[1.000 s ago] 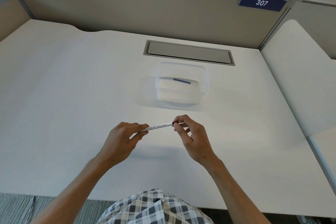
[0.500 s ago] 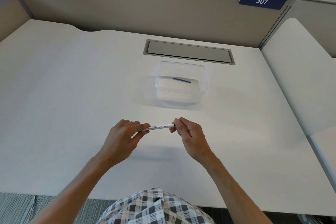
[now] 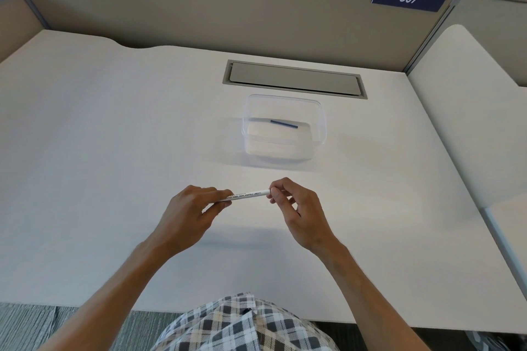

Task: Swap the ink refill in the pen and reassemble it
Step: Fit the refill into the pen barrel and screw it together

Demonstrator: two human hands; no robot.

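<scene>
**Working the end of the pen barrel**

We are holding the white pen [image 3: 247,195] level above the desk [image 3: 114,137], one hand at each end. Compared with a second ago, our right hand [image 3: 295,202] is sitting closer over the barrel's right end: a short stub that was showing past the fingertips then is now covered, and the fingers are curling more tightly around that tip. The barrel itself is hardly moving, and our left hand [image 3: 189,212] is gripping the other end just as it was. We read this as twisting or pressing on an end piece, so we are either loosening the pen or closing it up; we cannot tell which from here, since the end is hidden under the fingers.

Both hands are pinching the pen, thumb and fingers closed on it, with the printed stretch of barrel bare between them.

The blue refill [image 3: 284,124] is lying inside the clear plastic container [image 3: 322,122], well apart from both hands, farther out on the desk and a little toward the right hand's side. It is resting on the container floor, slightly slanted, with nothing touching it.
</scene>
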